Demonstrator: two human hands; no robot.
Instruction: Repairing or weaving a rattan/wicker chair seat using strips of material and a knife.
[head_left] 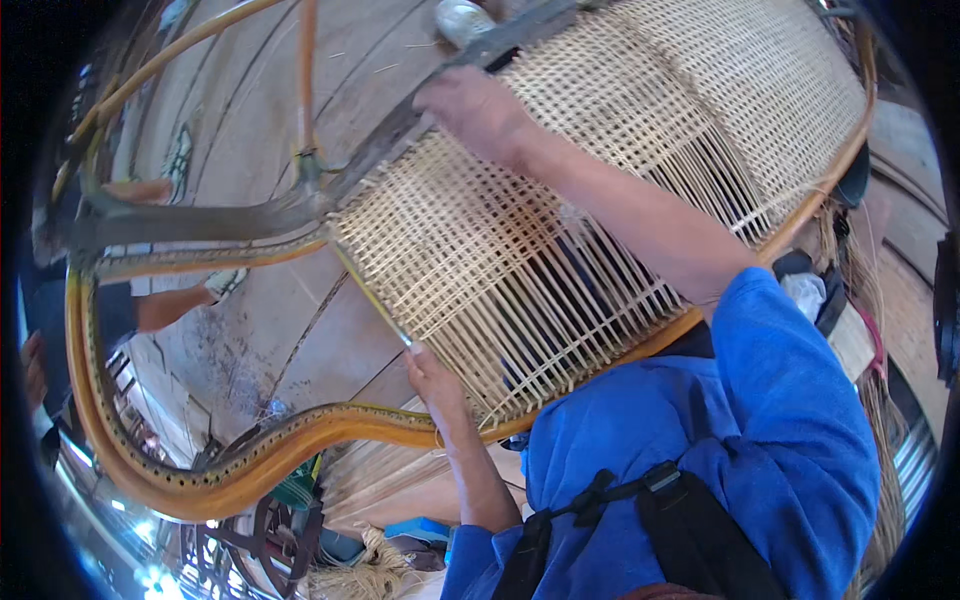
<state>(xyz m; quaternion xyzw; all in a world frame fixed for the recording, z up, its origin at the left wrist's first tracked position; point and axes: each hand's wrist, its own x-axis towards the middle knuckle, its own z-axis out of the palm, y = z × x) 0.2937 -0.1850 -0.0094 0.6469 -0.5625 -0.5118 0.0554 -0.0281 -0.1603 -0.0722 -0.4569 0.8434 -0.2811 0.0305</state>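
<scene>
A curved wooden chair frame point(250, 455) carries a panel of pale woven cane point(560, 190), open-weave at the far end and loose strands near me. My left hand point(432, 372) pinches a thin yellow-green cane strip point(370, 295) that runs up toward the panel's left edge. My right hand point(475, 108) reaches across the weave and rests, fingers curled, on the dark far rail point(400, 125) of the frame. Whether it grips anything is hidden.
A brown tiled floor point(280, 330) lies under the frame. Another person's arm point(170, 305) shows at the left. Bundles of loose cane point(360, 575) lie near the lower edge, and more strands hang at the right point(870, 300).
</scene>
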